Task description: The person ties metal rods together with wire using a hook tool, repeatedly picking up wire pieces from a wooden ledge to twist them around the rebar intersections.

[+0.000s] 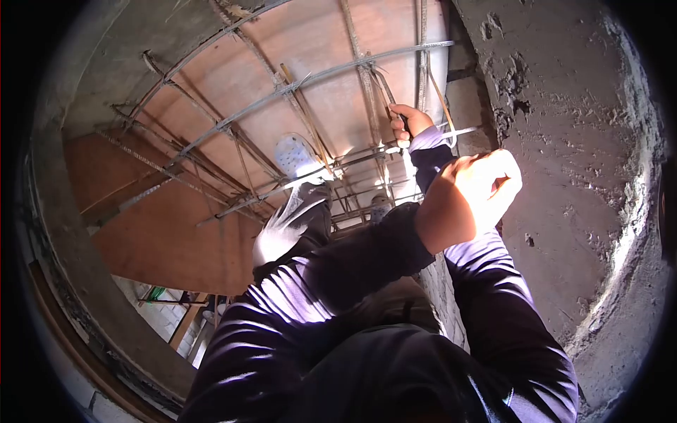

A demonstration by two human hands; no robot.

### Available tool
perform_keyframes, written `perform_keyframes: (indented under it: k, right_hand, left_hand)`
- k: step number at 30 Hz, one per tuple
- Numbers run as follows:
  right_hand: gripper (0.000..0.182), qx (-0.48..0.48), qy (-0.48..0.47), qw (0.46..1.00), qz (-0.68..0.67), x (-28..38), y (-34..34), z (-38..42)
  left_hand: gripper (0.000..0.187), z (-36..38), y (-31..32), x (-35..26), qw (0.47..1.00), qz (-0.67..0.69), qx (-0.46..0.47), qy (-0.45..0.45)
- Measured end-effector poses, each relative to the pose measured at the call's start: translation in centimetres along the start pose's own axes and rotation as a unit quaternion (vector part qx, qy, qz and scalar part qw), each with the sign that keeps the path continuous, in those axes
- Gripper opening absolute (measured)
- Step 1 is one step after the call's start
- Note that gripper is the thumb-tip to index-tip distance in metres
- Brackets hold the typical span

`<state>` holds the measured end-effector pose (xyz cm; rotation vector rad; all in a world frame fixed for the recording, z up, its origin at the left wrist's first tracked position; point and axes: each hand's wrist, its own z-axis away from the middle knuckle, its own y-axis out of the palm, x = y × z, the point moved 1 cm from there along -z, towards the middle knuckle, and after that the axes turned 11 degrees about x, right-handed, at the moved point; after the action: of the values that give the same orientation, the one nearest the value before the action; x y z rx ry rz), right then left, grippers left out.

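My left hand [469,197] is raised at right of centre, brightly lit, its fingers curled together; anything inside them cannot be made out. Crossing behind it, my right arm reaches up to the steel bars. My right hand [411,123] is closed around a thin dark rod-like tool [387,89], beside a vertical bar. Below that hand runs a horizontal bar [360,156]. The bars form a grid [285,88] tied at the crossings, over pinkish-brown panels [317,106].
A rough concrete wall [564,155] rises at the right. My shoe [296,154] is among the bars. Bar ends [147,55] stick out at upper left. Below the brown board [169,247], an opening shows planks [187,326] and pale blocks. A curved concrete edge [92,282] borders the left.
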<state>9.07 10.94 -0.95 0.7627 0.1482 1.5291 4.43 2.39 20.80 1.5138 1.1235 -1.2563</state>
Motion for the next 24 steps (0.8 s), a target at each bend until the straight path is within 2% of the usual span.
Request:
perform_keyframes:
  k: [1,4,5,6,7,8,9,10,12,16,17,18,19,20,22,23,24]
  right_hand:
    - [0.025,-0.030,-0.007,0.999,0.014,-0.2,0.2,0.1]
    - [0.028,-0.028,-0.013,0.999,0.013,-0.1,0.7,0.4]
    - [0.032,0.037,0.024,0.999,-0.021,-0.2,-1.2,-0.4]
    - [0.032,0.036,0.025,0.999,-0.019,-0.5,-1.5,-0.6]
    - [0.037,-0.071,-0.060,0.980,0.174,-0.3,-1.9,-0.8]
    - [0.042,-0.172,-0.142,0.906,0.360,0.1,-1.6,-0.5]
    - [0.042,-0.264,-0.169,0.820,0.478,0.9,-1.5,0.0]
    - [0.044,-0.348,-0.192,0.710,0.581,1.9,-1.4,0.7]
    - [0.044,-0.384,-0.224,0.615,0.652,3.1,-1.0,1.8]
    - [0.035,-0.359,-0.227,0.612,0.668,3.4,-1.6,2.2]
    - [0.030,-0.217,-0.203,0.792,0.534,4.5,-1.8,2.5]
    - [0.026,-0.060,-0.164,0.915,0.364,5.0,-1.6,2.7]
    - [0.021,-0.061,-0.149,0.964,0.212,5.0,-1.5,3.3]
    - [0.021,-0.062,-0.148,0.963,0.217,6.0,-1.5,3.8]
    - [0.023,-0.010,-0.055,0.980,0.191,8.1,-2.2,3.8]
    - [0.025,-0.050,-0.067,0.957,0.279,8.9,-1.7,3.8]
    - [0.028,-0.078,-0.074,0.907,0.407,10.1,-1.4,3.8]
  left_hand:
    - [0.004,-0.1,0.1,0.1,1.000,0.000,-0.010,-0.001]
    - [0.005,-0.2,-0.5,0.1,1.000,-0.021,0.001,-0.007]
    - [0.005,0.0,-0.5,0.1,1.000,-0.020,0.000,-0.008]
    - [0.005,0.1,-0.5,0.1,1.000,-0.023,0.005,-0.016]
    - [0.006,0.2,-0.6,0.1,0.999,-0.026,0.008,-0.022]
    - [0.006,0.3,-0.8,-0.1,0.999,-0.024,0.003,-0.021]
    - [0.005,0.5,-1.0,-0.3,1.000,-0.002,0.001,-0.017]
    - [0.005,0.7,-1.1,-0.4,1.000,0.019,0.000,-0.013]
    - [0.005,0.9,-1.1,-0.3,1.000,0.006,-0.009,-0.018]
    - [0.005,1.4,-1.3,-0.8,1.000,-0.004,-0.006,-0.025]
    - [0.004,1.3,-1.2,-0.8,1.000,-0.009,-0.008,-0.023]
    - [0.004,1.1,-1.2,-0.8,1.000,-0.014,-0.009,-0.020]
    - [0.004,0.9,-1.3,-0.6,1.000,-0.008,-0.006,-0.009]
    - [0.004,0.8,-1.3,-0.6,1.000,-0.006,-0.009,-0.007]
    - [0.004,0.6,-1.5,-0.8,1.000,-0.008,-0.004,-0.004]
    - [0.005,0.6,-1.5,-0.9,1.000,-0.008,-0.018,0.007]
    - [0.005,0.7,-1.5,-1.0,1.000,-0.005,-0.019,0.007]
